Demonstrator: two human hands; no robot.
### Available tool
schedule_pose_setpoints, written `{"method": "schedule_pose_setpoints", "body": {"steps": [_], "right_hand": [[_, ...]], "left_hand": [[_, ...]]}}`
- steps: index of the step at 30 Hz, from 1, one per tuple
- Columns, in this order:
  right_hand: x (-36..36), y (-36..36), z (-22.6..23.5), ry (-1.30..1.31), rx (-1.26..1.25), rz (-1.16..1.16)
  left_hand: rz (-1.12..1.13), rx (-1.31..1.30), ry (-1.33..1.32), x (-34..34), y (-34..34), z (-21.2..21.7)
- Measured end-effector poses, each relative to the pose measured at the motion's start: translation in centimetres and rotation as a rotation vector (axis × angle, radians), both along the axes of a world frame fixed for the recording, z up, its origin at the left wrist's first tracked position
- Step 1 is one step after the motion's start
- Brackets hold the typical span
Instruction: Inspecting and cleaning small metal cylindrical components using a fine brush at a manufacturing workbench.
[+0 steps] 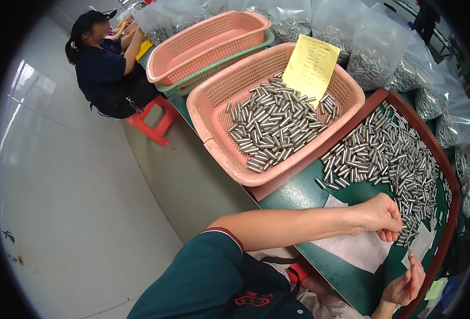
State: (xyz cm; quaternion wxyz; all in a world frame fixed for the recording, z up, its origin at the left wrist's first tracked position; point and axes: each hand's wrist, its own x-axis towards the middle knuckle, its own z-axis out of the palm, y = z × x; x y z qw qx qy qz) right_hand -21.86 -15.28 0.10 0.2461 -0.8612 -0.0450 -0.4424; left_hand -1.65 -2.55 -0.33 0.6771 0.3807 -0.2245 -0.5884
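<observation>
My left hand (377,215) is closed, its fingers curled together over the near edge of a heap of short shiny metal pins (394,151). Whatever its fingertips may pinch is too small to make out. Lower right, my right hand (403,287) grips a thin tool with a red handle (411,287), its slim shaft pointing up toward the left fingertips. Under my left wrist a white cloth (357,252) lies on the green tabletop (293,196). A small pale sheet (422,242) lies beside the tool's shaft.
A reddish-brown raised border (447,234) edges the work area. Beyond my left arm stands a pink basket (205,114) of pins with a yellow note (312,66). Another pink basket (166,61) sits behind it. Clear bags (370,58) of pins line the back. A person (104,69) sits far left on a red stool (152,122).
</observation>
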Motion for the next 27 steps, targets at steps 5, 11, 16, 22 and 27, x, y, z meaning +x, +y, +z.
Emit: {"method": "schedule_pose_setpoints", "body": {"steps": [5, 11, 16, 22, 27], "right_hand": [[0.3, 0.8, 0.5, 0.056, -0.008, -0.081], [0.8, 1.6, 1.3, 0.09, 0.006, -0.116], [0.4, 0.8, 0.6, 0.028, -0.02, -0.008], [-0.2, -0.4, 0.8, -0.013, -0.053, 0.061], [0.9, 2.0, 2.2, 0.099, 0.036, -0.053]], "left_hand": [[-0.007, 0.043, 0.078, 0.0, 0.2, 0.0], [-0.064, -0.004, 0.088, -0.1, 0.0, -0.2], [-0.071, -0.006, 0.087, -0.1, -0.1, -0.1], [-0.129, -0.026, 0.113, 0.2, 0.3, 0.1], [-0.107, -0.009, 0.095, 0.2, 0.1, -0.3]]}}
